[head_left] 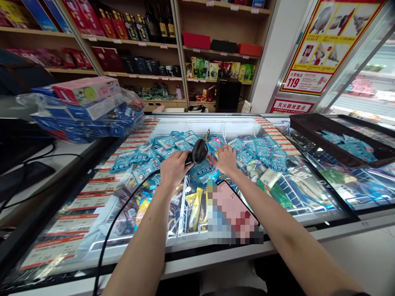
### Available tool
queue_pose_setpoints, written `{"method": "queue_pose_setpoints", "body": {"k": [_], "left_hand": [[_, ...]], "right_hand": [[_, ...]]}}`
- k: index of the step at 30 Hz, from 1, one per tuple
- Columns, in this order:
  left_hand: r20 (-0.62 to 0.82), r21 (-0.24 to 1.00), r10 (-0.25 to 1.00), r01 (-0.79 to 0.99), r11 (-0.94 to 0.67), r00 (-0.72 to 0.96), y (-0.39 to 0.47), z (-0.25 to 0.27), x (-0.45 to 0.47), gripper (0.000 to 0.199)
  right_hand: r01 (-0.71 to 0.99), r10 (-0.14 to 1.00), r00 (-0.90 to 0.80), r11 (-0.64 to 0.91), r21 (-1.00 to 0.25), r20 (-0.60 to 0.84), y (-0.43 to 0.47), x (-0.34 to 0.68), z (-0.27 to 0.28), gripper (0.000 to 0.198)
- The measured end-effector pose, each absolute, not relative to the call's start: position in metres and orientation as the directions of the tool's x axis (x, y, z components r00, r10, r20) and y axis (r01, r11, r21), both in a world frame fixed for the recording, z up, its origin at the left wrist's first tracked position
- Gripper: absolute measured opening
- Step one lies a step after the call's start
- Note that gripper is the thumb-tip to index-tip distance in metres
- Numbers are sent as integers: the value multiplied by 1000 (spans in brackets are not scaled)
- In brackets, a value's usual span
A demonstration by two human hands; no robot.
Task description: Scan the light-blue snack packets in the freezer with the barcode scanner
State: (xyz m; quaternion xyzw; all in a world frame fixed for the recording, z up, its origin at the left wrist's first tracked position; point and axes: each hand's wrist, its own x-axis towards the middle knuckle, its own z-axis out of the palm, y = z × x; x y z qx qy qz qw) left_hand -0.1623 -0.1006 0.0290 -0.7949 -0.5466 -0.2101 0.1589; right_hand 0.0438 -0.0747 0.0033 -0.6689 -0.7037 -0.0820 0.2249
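Note:
My left hand (175, 167) is closed around the handle of a black corded barcode scanner (200, 151), its head turned to the right. My right hand (226, 159), with a ring on one finger, pinches at a small blue packet (205, 174) under the scanner head; its fingertips are partly hidden. Many similar blue packets (143, 154) lie spread across the glass freezer lid (185, 125) on both sides of my hands. A phone (236, 207) with a pink screen rests on the glass near my right forearm.
At right stands a dark basket (327, 133) with more blue packets (353, 146) in it. Plastic-wrapped boxes (89, 109) are stacked at left. The scanner's cable (115, 216) runs down past my left forearm. Stocked shelves (138, 41) line the back.

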Motion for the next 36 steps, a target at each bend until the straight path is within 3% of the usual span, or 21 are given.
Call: {"method": "queue_pose_setpoints", "body": {"k": [8,12,17,21,25,31,36], "left_hand": [[507,-47,805,942,-333,309,-98,27,-165,35],[508,-61,801,941,-332,315,-97,26,-166,36],[501,-81,800,938,-337,331,-96,25,-167,36],[493,-77,806,940,-333,326,-96,25,-167,36],[488,-73,808,937,-341,332,-96,25,-166,36],[465,-74,803,920,-385,373,-97,26,-166,38],[451,-60,802,910,-409,391,-98,26,-164,37]], "right_hand": [[923,924,112,39,-382,365,-66,61,-6,31],[915,904,176,-4,-404,389,-66,60,-10,36],[899,902,146,51,-436,406,-63,63,-12,54],[789,889,222,79,-610,402,-57,70,-16,57],[593,865,238,231,-771,442,-55,76,-19,45],[578,708,383,317,-752,593,-58,84,-15,25],[503,663,468,344,-793,584,-54,89,-17,26]]}}
